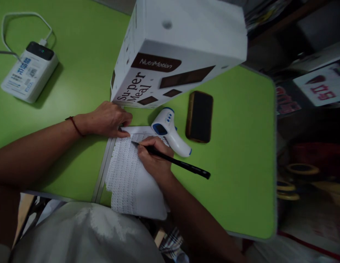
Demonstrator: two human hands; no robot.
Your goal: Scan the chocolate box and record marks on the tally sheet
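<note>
Handwritten sheets of paper (126, 171) lie on the green table, their lower end reaching over its front edge. My right hand (156, 157) rests on them, closed around a black pen (186, 166) whose tip meets the writing near the top. At the upper left corner, my left hand (111, 118) has curled fingers and its thumb on the paper; what lies under the fingers is hidden. A white and blue infrared thermometer (177, 137) sits just beyond my right hand, overlapping the paper's right edge.
A tall white NutriMotion box (156, 80) stands right behind my left hand. Right of the thermometer lies a dark phone-like device (200, 117) in a brown case. A white power bank (30, 75) with a white cable (27, 14) is at the far left of the table (241, 164).
</note>
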